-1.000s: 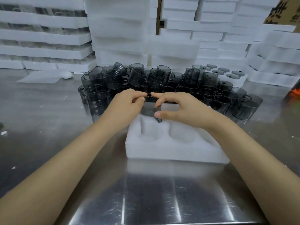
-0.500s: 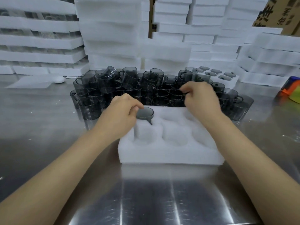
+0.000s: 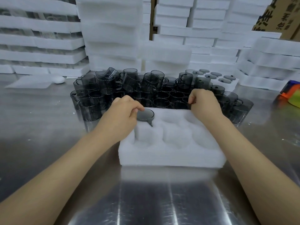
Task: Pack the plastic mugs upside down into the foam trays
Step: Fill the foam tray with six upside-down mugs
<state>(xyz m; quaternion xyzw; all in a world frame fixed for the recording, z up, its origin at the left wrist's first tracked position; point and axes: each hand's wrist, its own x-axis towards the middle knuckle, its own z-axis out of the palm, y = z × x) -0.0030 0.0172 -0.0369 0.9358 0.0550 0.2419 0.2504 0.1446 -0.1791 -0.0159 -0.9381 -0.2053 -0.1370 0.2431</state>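
Note:
A white foam tray (image 3: 170,151) with round pockets lies on the steel table in front of me. A smoky grey plastic mug (image 3: 146,115) sits upside down in its back-left pocket, with its handle pointing toward me. My left hand (image 3: 123,114) holds this mug by the left edge of its base, fingers curled. Behind the tray stands a crowded pile of grey mugs (image 3: 154,90), mostly upright. My right hand (image 3: 204,103) reaches over the tray's back-right corner and pinches the rim of a mug in the pile's front row; the mug itself is mostly hidden.
Tall stacks of foam trays (image 3: 110,30) wall in the back. A filled tray (image 3: 215,77) showing mug bases sits at the back right. There is a cardboard box (image 3: 279,15) top right, an orange and green object (image 3: 290,95) at the right edge, and a white oval thing (image 3: 59,79) back left.
The mug, held by both hands above the tray, has gone down into the back-left pocket. My right hand has let go of it and moved right and back to the pile.

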